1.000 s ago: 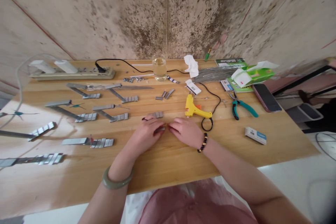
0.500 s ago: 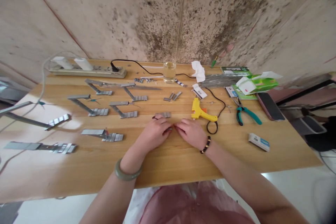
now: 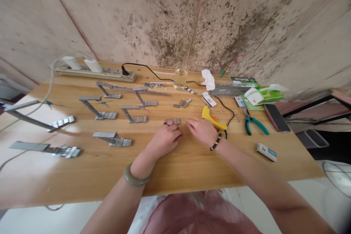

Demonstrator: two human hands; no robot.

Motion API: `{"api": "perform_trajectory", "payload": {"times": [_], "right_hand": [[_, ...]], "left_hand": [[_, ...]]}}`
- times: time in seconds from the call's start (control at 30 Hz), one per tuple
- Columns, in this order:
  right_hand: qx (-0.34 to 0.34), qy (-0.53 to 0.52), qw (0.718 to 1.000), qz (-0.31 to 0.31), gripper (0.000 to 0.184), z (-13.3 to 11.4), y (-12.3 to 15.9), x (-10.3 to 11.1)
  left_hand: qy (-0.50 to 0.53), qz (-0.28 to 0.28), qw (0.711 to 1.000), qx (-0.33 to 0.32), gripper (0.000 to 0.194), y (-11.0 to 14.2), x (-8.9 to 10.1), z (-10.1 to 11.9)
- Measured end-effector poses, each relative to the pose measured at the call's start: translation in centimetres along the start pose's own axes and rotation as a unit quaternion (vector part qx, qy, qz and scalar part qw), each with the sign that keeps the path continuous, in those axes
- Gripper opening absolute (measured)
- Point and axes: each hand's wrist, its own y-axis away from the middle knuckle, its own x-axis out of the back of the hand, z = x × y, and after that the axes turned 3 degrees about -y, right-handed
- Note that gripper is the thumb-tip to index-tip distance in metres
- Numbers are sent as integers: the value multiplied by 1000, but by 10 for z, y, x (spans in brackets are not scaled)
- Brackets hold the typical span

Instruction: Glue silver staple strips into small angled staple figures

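On the brown wooden table, the left hand is curled beside a flat grey segmented strip; whether anything is gripped cannot be told. The right hand is held near a yellow plastic glue gun, right of which teal-and-black-handled pliers are laid.

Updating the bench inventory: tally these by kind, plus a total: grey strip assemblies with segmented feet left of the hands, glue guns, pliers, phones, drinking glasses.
Grey strip assemblies: 7
Yellow glue gun: 1
Teal-handled pliers: 1
Phone: 1
Drinking glass: 1
Total: 11
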Motion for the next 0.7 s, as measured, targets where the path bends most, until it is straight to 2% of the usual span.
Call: {"api": "perform_trajectory", "payload": {"times": [0.2, 0.37, 0.53, 0.63, 0.7], "right_hand": [[-28, 73, 996, 51, 29, 29, -44, 12], [-12, 107, 993, 38, 31, 37, -69, 3], [-1, 99, 994, 40, 30, 34, -73, -1], [2, 82, 995, 53, 26, 37, -66, 6], [-9, 27, 996, 84, 22, 40, -58, 14]], "left_hand": [[-2, -8, 1000, -1, 17, 0, 2, 0], [14, -4, 1000, 1, 17, 0, 2, 0], [14, -1, 1000, 6, 17, 1, -1, -1], [7, -1, 1000, 7, 17, 1, -1, -1], [2, -3, 1000, 8, 16, 1, -1, -1]]}}
